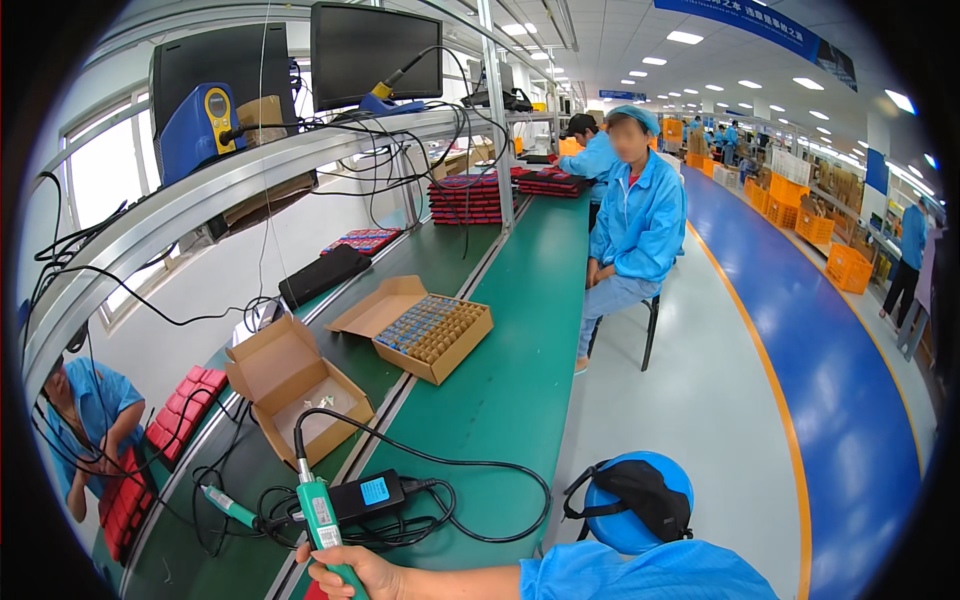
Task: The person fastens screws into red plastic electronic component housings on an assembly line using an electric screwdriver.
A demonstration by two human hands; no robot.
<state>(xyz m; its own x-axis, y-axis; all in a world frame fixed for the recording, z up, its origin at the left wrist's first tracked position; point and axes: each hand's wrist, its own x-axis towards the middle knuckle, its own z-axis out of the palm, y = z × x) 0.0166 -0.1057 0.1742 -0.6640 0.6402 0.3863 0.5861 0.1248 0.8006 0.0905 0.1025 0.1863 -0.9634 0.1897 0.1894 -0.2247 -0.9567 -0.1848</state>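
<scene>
My right hand is closed around a green electric screwdriver, held upright, with a black cable leaving its top end and looping to the right. Its lower end is hidden by my fingers and the picture's edge. Just beyond the hand lies a black power adapter with a blue label, amid coiled cables. Left of it a second green pen-shaped tool rests on the bench. My left hand is not in view.
An open cardboard box holds small pale pieces. A divided cardboard box contains rows of small parts. Red trays are stacked farther along the green bench. A blue round stool bears a black bag. A seated person is beyond.
</scene>
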